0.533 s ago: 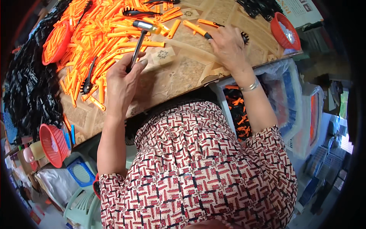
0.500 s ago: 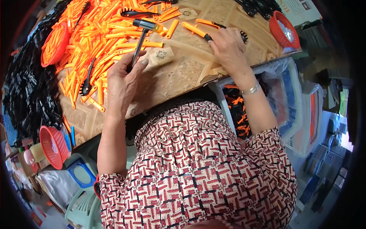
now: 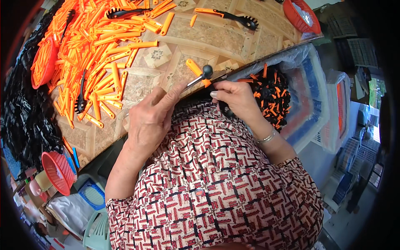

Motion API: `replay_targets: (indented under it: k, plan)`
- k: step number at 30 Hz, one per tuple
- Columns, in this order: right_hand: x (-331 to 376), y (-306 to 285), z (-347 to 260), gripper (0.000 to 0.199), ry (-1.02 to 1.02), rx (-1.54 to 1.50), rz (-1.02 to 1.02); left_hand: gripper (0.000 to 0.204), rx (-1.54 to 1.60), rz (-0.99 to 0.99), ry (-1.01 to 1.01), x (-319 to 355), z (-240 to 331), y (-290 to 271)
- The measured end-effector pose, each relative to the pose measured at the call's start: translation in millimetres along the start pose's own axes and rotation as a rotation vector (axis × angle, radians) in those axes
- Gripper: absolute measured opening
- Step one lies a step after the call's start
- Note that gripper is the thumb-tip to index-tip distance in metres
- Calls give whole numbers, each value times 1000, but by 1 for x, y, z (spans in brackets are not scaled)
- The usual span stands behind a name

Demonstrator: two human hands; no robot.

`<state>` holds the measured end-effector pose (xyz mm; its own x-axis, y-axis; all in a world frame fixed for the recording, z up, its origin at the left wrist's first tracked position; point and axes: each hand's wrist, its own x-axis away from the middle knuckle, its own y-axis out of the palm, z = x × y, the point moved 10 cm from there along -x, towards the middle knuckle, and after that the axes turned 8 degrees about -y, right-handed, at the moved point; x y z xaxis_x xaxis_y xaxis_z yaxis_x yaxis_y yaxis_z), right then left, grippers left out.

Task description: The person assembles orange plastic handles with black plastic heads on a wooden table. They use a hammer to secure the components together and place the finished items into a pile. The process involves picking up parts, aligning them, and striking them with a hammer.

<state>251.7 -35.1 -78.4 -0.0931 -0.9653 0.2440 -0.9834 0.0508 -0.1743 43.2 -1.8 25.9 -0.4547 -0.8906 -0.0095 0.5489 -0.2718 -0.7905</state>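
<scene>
In my left hand (image 3: 151, 116) is a hammer (image 3: 207, 71) with a metal shaft, its dark round head pointing right. My right hand (image 3: 238, 99) pinches a black kitchen utensil with an orange handle (image 3: 193, 66) at the table's front edge. The hammer head lies over that orange handle; whether they touch, I cannot tell. The utensil's dark lower end hangs partly hidden beneath my right fingers. Farther back on the table lies a pasta server (image 3: 246, 21) with a black toothed head and an orange handle, beside a small loose orange piece (image 3: 193, 20).
A big pile of orange handles (image 3: 100, 46) covers the table's left, with black utensil parts (image 3: 25, 108) beyond it. Red baskets stand at far right (image 3: 300, 18), left (image 3: 45, 62) and lower left (image 3: 60, 173). A plastic-lined bin (image 3: 273, 98) of orange-and-black utensils sits by my right arm.
My right hand has come back from the far table to its front edge, bringing a utensil. My left hand has carried the hammer rightward to meet it. The view has shifted slightly.
</scene>
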Motion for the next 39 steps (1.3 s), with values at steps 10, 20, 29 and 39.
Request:
replay_targets:
  k: [10, 20, 29, 39]
  plan:
    - [-3, 22, 0, 13, 71, -105, -160, 56, -31, 215, 192, 21, 12, -12]
    - [-2, 21, -5, 14, 87, -163, -219, 51, -23, 226, -19, 6, -25, -9]
    - [0, 14, -1, 12, 62, -187, -258, 38, 16, 52, 19, 16, -1, 0]
    - [13, -213, -70, 22, -225, 1319, 171, 47, 1367, 83, -478, 13, -84, -1]
